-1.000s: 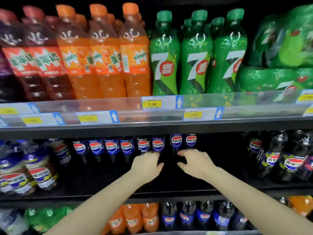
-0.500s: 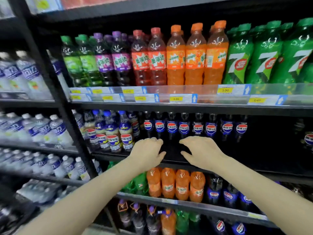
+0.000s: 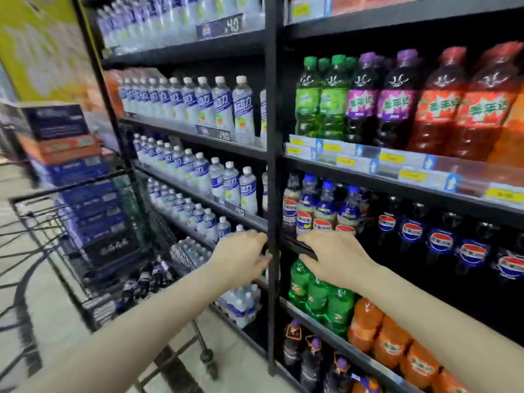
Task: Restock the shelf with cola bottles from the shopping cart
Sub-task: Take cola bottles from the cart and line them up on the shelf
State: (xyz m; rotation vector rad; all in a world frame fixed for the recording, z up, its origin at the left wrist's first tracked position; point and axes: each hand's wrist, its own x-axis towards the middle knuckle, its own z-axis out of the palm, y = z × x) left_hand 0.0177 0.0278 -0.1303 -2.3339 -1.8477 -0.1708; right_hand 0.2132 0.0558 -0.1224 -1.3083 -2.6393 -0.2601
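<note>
Black metal shelving (image 3: pixel 272 165) fills the aisle wall, its flat boards split by a slim upright post and edged on the right with clear plastic strips holding yellow price tags (image 3: pixel 391 158). Pale, glossy floor tiles (image 3: pixel 51 316) run along the left, and a black wire shopping cart (image 3: pixel 71 228) stands there just beside the rack. Dark cola bottles (image 3: pixel 147 276) lie in the cart's basket, blurred but showing dark plastic and purple-blue labels. Behind the cart rises a stack of blue and orange cardboard cases (image 3: pixel 76 171).

On the shelf right of the post, a row of cola bottles (image 3: pixel 442 242) stands upright, dark and smooth, with round red-white-blue labels. One board higher are green, purple and red soda bottles (image 3: pixel 397 100) with ribbed shoulders; lower down sit green and orange ones. Left of the post, clear water bottles (image 3: pixel 218 106) with white caps line several boards.

Both bare forearms reach forward. The left hand (image 3: pixel 241 259) is at the post with fingers loosely extended, holding nothing. The right hand (image 3: pixel 337 256) hovers at the edge of the cola shelf, palm down, fingers relaxed and empty.
</note>
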